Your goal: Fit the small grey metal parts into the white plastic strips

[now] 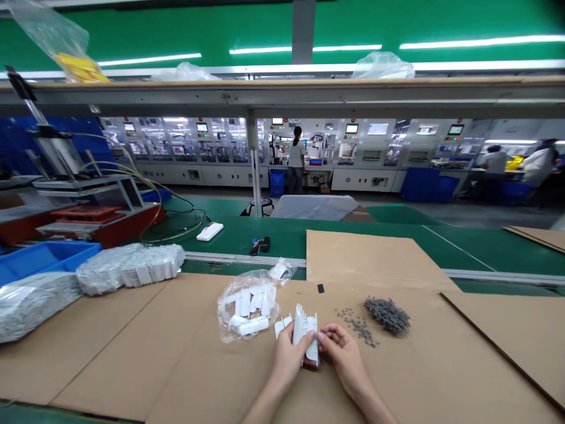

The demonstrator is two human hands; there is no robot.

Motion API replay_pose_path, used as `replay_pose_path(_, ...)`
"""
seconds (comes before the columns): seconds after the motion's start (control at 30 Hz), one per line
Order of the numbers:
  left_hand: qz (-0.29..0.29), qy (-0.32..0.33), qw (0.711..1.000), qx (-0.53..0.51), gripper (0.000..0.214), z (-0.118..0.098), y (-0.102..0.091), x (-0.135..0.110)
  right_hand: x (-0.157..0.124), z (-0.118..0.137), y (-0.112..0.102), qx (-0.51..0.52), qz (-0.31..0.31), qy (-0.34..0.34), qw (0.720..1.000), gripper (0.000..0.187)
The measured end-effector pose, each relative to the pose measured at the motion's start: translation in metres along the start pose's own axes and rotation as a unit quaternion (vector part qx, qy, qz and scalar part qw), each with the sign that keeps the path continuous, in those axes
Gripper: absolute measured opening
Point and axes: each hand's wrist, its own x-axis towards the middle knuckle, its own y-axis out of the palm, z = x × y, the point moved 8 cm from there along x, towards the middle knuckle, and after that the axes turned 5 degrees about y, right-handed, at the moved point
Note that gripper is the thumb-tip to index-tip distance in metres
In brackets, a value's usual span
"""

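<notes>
- Left forearm (261, 407) and right forearm (375, 406) are extended forward over a brown cardboard sheet (132, 353), which is laid on a green-topped workbench (273, 238).
- Grip, left: a narrow pinch is formed by the left hand (289, 356), with the thumb and fingers closed on the white comb-toothed plastic part (304, 330).
- Grip, right: a narrow pinch is formed by the right hand (344, 356), with the fingertips (321, 337) pressed against the part's right edge. The exact finger contact is partly hidden.
- Part location: the part is held upright between the 2 hands, just above the cardboard. A small white piece (282, 325) is seen just beside the left thumb; whether it is gripped cannot be told.
- Risk 1: the thin teeth may be bent or snapped if excessive pinching force is applied.
- Risk 2: the part may be dropped if the narrow pinch is loosened, as only fingertip contact is apparent on the right side.
- Risk 3: the loose grey pieces (387, 316), too small to identify, may be scattered if brushed by the right hand, since they lie near it. Some are already spread towards the hand.
- Risk 4: white parts may slide out of the open clear plastic bag (246, 309) if it is knocked by the left hand, as it lies just beside that hand.
</notes>
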Motion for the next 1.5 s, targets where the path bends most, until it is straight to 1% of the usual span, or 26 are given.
replay_pose_path(0.1,-0.003,-0.021,1.000,-0.018,0.035,0.002,0.002,-0.002,0.002,-0.002,-0.002,-0.007,-0.018,-0.013,1.000,0.019)
replay_pose_path(0.2,-0.005,-0.008,1.000,-0.017,0.033,-0.003,0.002,-0.003,0.003,0.001,-0.001,-0.036,-0.023,-0.032,0.999,0.021)
replay_pose_path(0.3,0.009,0.003,1.000,-0.017,0.032,-0.006,0.004,-0.004,0.000,0.008,0.003,-0.077,-0.026,-0.063,0.995,0.020)
replay_pose_path(0.43,0.013,0.006,1.000,-0.021,0.033,-0.006,0.005,-0.005,-0.009,0.017,0.008,-0.160,-0.038,-0.106,0.981,0.018)
replay_pose_path(0.5,0.028,0.001,0.999,-0.031,0.034,-0.005,0.007,-0.005,-0.013,0.020,0.008,-0.207,-0.059,-0.123,0.969,0.017)
replay_pose_path(0.57,0.043,-0.009,0.998,-0.045,0.034,-0.004,0.010,-0.006,-0.014,0.022,0.006,-0.230,-0.079,-0.136,0.961,0.018)
replay_pose_path(0.63,0.044,-0.015,0.998,-0.052,0.035,-0.003,0.010,-0.006,-0.013,0.022,0.005,-0.218,-0.077,-0.130,0.964,0.020)
replay_pose_path(0.73,0.018,-0.017,0.998,-0.049,0.034,-0.005,0.005,-0.005,-0.008,0.018,0.011,-0.183,-0.023,-0.087,0.979,0.023)
replay_pose_path(0.83,0.000,-0.013,0.999,-0.042,0.033,-0.006,0.000,-0.004,-0.006,0.015,0.017,-0.173,0.017,-0.051,0.983,0.026)
replay_pose_path(0.97,-0.001,0.000,1.000,-0.029,0.033,-0.007,0.000,-0.003,-0.008,0.016,0.017,-0.162,0.014,-0.031,0.986,0.027)
replay_pose_path(1.1,0.012,0.002,0.999,-0.031,0.034,-0.005,0.002,-0.003,-0.011,0.018,0.019,-0.165,0.023,-0.042,0.985,0.027)
replay_pose_path(1.27,0.003,0.015,1.000,-0.012,0.032,-0.006,0.000,-0.002,-0.012,0.015,0.021,-0.163,0.039,-0.038,0.985,0.024)
replay_pose_path(1.5,0.007,0.039,0.999,0.017,0.033,-0.009,-0.001,-0.003,-0.007,0.012,0.013,-0.144,0.016,-0.013,0.989,0.027)
